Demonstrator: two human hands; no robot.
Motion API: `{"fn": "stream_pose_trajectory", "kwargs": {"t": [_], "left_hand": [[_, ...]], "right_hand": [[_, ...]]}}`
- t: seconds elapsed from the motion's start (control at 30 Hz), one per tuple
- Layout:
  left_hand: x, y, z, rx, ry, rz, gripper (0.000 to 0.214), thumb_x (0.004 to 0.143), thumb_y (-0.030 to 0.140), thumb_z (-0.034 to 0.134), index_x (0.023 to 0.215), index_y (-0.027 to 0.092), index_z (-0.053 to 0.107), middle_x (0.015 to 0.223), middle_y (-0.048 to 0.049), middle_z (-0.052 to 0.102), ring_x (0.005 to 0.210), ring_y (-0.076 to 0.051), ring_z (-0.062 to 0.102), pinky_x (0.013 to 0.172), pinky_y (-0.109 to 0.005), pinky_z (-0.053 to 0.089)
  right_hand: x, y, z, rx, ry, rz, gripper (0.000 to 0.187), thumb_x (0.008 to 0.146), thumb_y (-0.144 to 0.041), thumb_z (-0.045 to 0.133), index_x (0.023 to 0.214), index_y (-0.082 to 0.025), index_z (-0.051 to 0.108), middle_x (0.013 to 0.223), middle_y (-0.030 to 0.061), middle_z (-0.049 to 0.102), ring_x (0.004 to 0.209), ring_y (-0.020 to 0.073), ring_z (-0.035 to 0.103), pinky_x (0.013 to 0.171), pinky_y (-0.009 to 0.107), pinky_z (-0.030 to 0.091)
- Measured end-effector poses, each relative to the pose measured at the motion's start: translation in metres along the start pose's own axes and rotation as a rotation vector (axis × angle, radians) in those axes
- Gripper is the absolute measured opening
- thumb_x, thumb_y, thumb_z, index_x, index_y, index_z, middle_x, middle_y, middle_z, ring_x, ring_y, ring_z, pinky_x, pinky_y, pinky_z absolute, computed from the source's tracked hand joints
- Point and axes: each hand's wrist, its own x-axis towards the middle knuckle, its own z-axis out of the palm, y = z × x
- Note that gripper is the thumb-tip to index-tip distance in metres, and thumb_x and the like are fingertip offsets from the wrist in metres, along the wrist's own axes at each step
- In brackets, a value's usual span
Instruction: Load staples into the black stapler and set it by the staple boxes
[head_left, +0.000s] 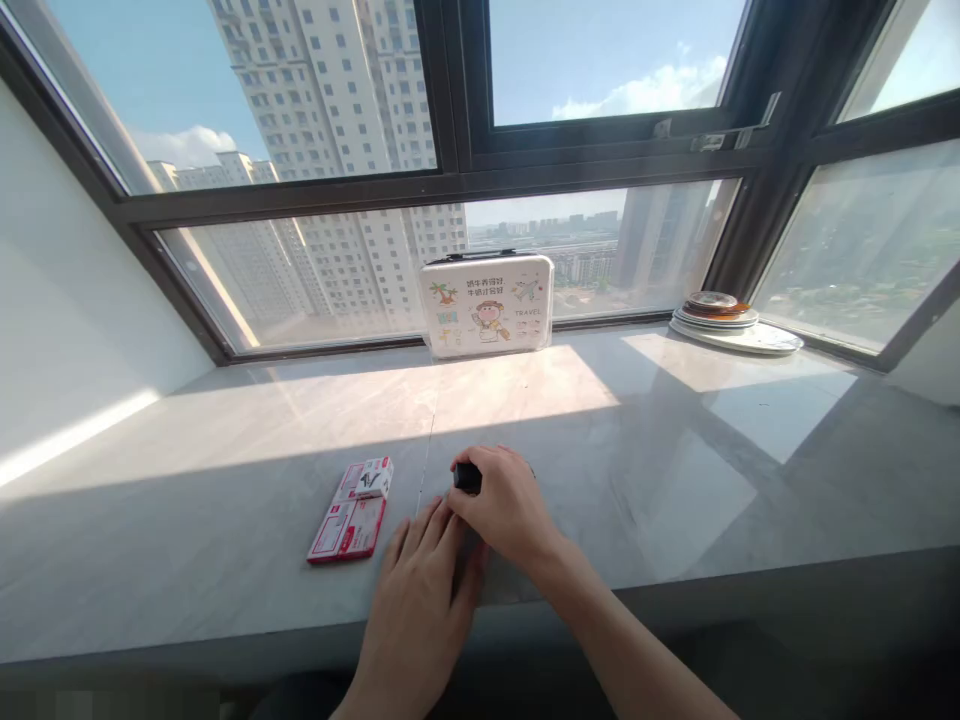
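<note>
Black object (468, 477), mostly covered by fingers, is just below the centre of the frame, over the ledge (187, 530). The right hand (504, 505) is clamped on it, thumb on the near side and fingers curled over the far side. The left hand (424, 550), at lower centre, lies palm down with its fingers stretched forward, their tips close to the right thumb; whether it grips anything underneath I cannot tell.

Left of the hands, well apart from the black object, lies a red-and-white pack (347, 530), with a small box (374, 478) at its upper end. At centre, a white case (489, 310) with cartoon prints stands upright by the window (600, 152). Stacked plates (739, 338) rest at the right, near the window corner. Tall buildings (330, 90) show through the glass at upper left. Sunlight falls in bright patches across the ledge.
</note>
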Motion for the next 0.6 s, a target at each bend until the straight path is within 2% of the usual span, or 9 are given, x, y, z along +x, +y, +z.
{"fn": "stream_pose_trajectory", "kwargs": {"t": [0.13, 0.23, 0.27, 0.33, 0.4, 0.47, 0.53, 0.6], "left_hand": [[-0.002, -0.007, 0.001, 0.045, 0.038, -0.036, 0.045, 0.105, 0.041, 0.042, 0.148, 0.03, 0.042, 0.157, -0.0039, 0.042, 0.144, -0.027, 0.038, 0.117, -0.054, 0.034], [-0.003, -0.009, 0.005, 0.051, 0.074, -0.037, 0.045, 0.105, 0.04, 0.042, 0.148, 0.029, 0.041, 0.157, -0.0045, 0.043, 0.144, -0.027, 0.038, 0.117, -0.054, 0.034], [-0.003, -0.009, 0.006, 0.049, 0.087, -0.031, 0.045, 0.105, 0.04, 0.042, 0.148, 0.029, 0.041, 0.156, -0.005, 0.044, 0.144, -0.027, 0.038, 0.117, -0.054, 0.034], [-0.004, -0.008, 0.009, 0.033, 0.12, -0.028, 0.044, 0.104, 0.039, 0.043, 0.146, 0.028, 0.042, 0.154, -0.0063, 0.046, 0.143, -0.028, 0.04, 0.117, -0.055, 0.034], [-0.004, -0.008, 0.01, -0.021, 0.174, -0.04, 0.042, 0.103, 0.038, 0.044, 0.143, 0.026, 0.043, 0.151, -0.0081, 0.048, 0.141, -0.028, 0.042, 0.116, -0.054, 0.036], [-0.005, -0.01, 0.009, -0.085, 0.255, -0.049, 0.04, 0.102, 0.037, 0.043, 0.14, 0.022, 0.044, 0.149, -0.0103, 0.048, 0.142, -0.028, 0.04, 0.116, -0.053, 0.037], [-0.008, -0.016, 0.005, -0.079, 0.372, -0.074, 0.039, 0.102, 0.036, 0.041, 0.138, 0.02, 0.045, 0.149, -0.0124, 0.047, 0.144, -0.03, 0.036, 0.118, -0.054, 0.033], [-0.015, -0.027, 0.001, 0.017, 0.467, -0.15, 0.042, 0.101, 0.037, 0.042, 0.139, 0.019, 0.046, 0.153, -0.0148, 0.042, 0.146, -0.034, 0.031, 0.12, -0.06, 0.024]], "right_hand": [[0.009, 0.006, -0.006, 0.57, 0.25, 0.161, 0.017, 0.084, -0.031, 0.065, 0.098, -0.021, 0.069, 0.094, 0.0026, 0.074, 0.09, 0.0199, 0.067, 0.081, 0.031, 0.05], [0.005, 0.023, -0.021, 0.964, 0.509, 0.309, 0.018, 0.087, -0.036, 0.062, 0.097, -0.022, 0.066, 0.1, 0.0027, 0.074, 0.107, 0.0216, 0.067, 0.087, 0.031, 0.052], [0.001, 0.029, -0.026, 1.063, 0.561, 0.376, 0.018, 0.087, -0.037, 0.061, 0.096, -0.022, 0.065, 0.1, 0.0028, 0.073, 0.112, 0.0222, 0.066, 0.088, 0.031, 0.053], [-0.011, 0.04, -0.036, 1.205, 0.587, 0.518, 0.018, 0.087, -0.037, 0.062, 0.096, -0.022, 0.064, 0.103, 0.0032, 0.073, 0.119, 0.0231, 0.064, 0.092, 0.032, 0.056], [-0.027, 0.047, -0.045, 1.26, 0.54, 0.597, 0.022, 0.087, -0.04, 0.065, 0.102, -0.024, 0.064, 0.113, 0.0035, 0.072, 0.124, 0.0226, 0.061, 0.098, 0.032, 0.056], [-0.046, 0.051, -0.053, 1.242, 0.496, 0.596, 0.033, 0.087, -0.043, 0.069, 0.115, -0.027, 0.062, 0.126, 0.0026, 0.068, 0.13, 0.0214, 0.057, 0.104, 0.032, 0.054], [-0.063, 0.053, -0.061, 1.166, 0.493, 0.586, 0.046, 0.085, -0.045, 0.072, 0.126, -0.03, 0.057, 0.132, 0.0019, 0.064, 0.133, 0.0208, 0.055, 0.108, 0.033, 0.052], [-0.078, 0.056, -0.068, 1.05, 0.497, 0.591, 0.059, 0.082, -0.045, 0.076, 0.133, -0.031, 0.051, 0.132, 0.0024, 0.064, 0.132, 0.0214, 0.055, 0.108, 0.033, 0.052]]}}
